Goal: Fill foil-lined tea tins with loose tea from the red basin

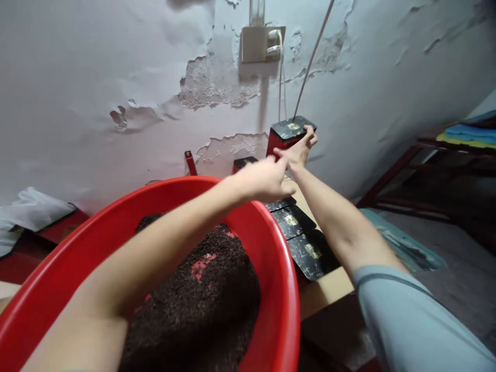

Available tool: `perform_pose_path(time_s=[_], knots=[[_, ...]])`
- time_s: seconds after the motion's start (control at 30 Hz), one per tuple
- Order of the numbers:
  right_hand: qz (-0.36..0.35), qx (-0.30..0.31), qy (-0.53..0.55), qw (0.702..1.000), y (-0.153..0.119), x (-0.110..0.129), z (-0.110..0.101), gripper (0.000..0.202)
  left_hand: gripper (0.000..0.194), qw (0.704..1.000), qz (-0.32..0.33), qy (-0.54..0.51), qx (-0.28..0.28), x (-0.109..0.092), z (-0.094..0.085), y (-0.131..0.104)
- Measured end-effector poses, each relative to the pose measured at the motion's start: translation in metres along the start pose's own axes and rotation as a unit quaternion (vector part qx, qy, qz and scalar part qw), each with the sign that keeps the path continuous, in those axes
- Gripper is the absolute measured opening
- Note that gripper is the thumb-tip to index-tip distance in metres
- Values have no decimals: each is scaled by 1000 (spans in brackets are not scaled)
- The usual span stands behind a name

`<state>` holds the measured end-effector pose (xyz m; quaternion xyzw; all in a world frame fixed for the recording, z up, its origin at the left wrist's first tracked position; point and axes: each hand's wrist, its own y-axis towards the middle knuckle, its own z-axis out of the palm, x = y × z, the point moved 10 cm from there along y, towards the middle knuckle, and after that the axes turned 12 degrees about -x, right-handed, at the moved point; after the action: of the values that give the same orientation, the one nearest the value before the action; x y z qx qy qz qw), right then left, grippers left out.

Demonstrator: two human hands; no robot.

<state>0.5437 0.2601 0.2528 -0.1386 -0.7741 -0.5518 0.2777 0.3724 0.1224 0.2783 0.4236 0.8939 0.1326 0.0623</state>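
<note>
A red box with a black lid stands against the wall, its top bearing a small gold label. My right hand reaches to its front and right side, thumb and fingers spread around it as if gripping it. Stretched across the basin, my left hand is slightly blurred, beside my right wrist. Its fingers are extended and apart, with nothing visible in them. Beneath my left arm, the large red basin holds dark, dry, leaf-like bits. Several black lids or box tops with gold labels lie beside the basin's right rim.
A second black-topped red box sits behind the basin. The wall has peeling paint and a socket with plugged-in white cables. Clear plastic bags lie at left. A dark wooden rack with folded cloths stands at right.
</note>
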Motion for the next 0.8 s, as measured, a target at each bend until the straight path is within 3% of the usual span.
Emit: perform_pose_path(time_s=[0.07, 0.13, 0.2, 0.27, 0.37, 0.5, 0.63, 0.8], knots=[[76, 1, -5, 997, -9, -28, 29, 99, 84, 994, -30, -24, 105, 16, 64, -1], [120, 9, -1, 993, -20, -51, 53, 98, 91, 988, -65, -10, 141, 37, 114, 6], [151, 23, -3, 988, -30, -71, 73, 98, 100, 986, -106, -5, 130, 59, 144, 22], [191, 34, -11, 981, -37, -92, 91, 99, 110, 981, -142, -7, 134, 78, 163, 37], [227, 77, -30, 971, -40, -116, 116, 103, 120, 969, -169, -13, 180, 92, 179, 49], [241, 158, -55, 956, -44, -136, 147, 103, 121, 960, -193, -10, 201, 95, 183, 52], [258, 186, -75, 945, -51, -148, 163, 93, 124, 961, -199, -6, 193, 92, 185, 51], [239, 204, -71, 947, -53, -149, 171, 98, 121, 960, -198, 0, 197, 93, 185, 48]])
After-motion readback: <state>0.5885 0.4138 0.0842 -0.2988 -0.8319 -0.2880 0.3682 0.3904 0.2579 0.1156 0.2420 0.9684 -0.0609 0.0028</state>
